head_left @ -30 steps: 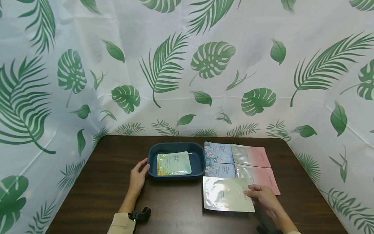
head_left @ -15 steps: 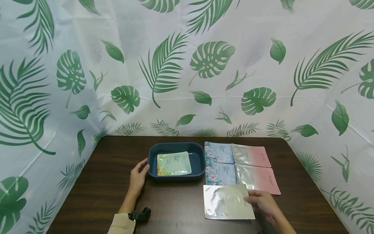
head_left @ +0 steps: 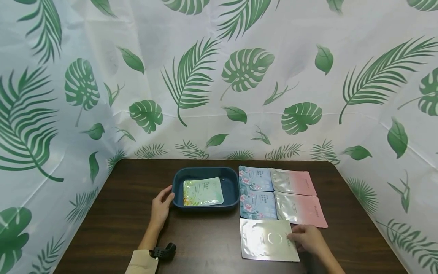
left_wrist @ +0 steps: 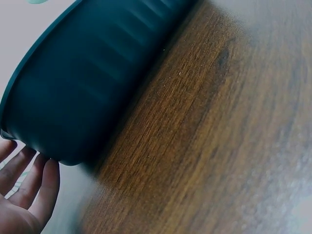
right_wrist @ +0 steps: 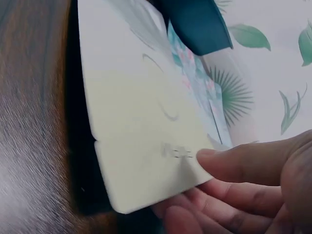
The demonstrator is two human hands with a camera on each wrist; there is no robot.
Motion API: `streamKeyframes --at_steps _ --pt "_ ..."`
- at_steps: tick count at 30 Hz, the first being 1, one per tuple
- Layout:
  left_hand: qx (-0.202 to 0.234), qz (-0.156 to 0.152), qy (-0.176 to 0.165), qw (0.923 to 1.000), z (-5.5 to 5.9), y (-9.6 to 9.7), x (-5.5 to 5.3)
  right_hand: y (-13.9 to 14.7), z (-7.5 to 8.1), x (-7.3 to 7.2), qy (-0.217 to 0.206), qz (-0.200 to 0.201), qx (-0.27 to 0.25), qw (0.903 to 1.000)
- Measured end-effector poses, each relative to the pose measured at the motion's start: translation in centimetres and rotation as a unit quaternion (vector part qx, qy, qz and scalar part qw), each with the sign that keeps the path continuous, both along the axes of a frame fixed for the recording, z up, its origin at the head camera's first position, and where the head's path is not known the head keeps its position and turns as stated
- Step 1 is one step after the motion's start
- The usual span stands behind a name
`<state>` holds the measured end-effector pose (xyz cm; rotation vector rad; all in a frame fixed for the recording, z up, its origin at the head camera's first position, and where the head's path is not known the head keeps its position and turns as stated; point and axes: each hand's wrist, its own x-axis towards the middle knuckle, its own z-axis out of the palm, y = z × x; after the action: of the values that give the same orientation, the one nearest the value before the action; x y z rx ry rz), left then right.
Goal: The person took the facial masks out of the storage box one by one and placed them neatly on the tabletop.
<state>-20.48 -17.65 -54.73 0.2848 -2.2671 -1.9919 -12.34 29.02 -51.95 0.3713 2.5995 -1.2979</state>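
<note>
My right hand (head_left: 309,239) pinches the right edge of a pale silver-cream sheet mask packet (head_left: 265,240), thumb on top and fingers beneath. In the right wrist view this packet (right_wrist: 141,112) looks slightly raised, with a dark shadow along one side. My left hand (head_left: 161,207) touches the left end of a dark blue plastic basin (head_left: 230,190). The left wrist view shows its fairly straight fingers (left_wrist: 48,187) against the basin's outer wall (left_wrist: 87,83). Inside the basin lies a green flowered mask packet (head_left: 203,191).
Two blue flowered packets (head_left: 256,179) lie in a column right of the basin. Beside them are two pink-and-silver packets (head_left: 302,209). Everything rests on a dark wooden table (head_left: 202,243); a leaf-patterned sheet (head_left: 253,133) hangs behind and at both sides.
My right hand has drawn the silver-cream packet toward me, off the blue and pink packets it partly covered, leaving it just in front of them. My left hand and the basin stay put.
</note>
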Motion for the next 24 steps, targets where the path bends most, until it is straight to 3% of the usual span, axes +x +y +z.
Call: streamKeyframes --at_steps 10,17,24 --pt "0.001 -0.002 0.005 1.0 -0.2 -0.1 0.0 0.6 0.8 -0.7 -0.005 0.02 0.05 0.9985" --pt "-0.003 0.004 0.01 0.9999 0.0 -0.1 0.0 1.5 2.8 -2.9 0.007 0.046 0.069 0.9965" --pt "0.004 0.002 -0.002 1.0 -0.2 -0.3 -0.2 0.8 3.8 -4.8 0.019 0.049 0.038 0.9979"
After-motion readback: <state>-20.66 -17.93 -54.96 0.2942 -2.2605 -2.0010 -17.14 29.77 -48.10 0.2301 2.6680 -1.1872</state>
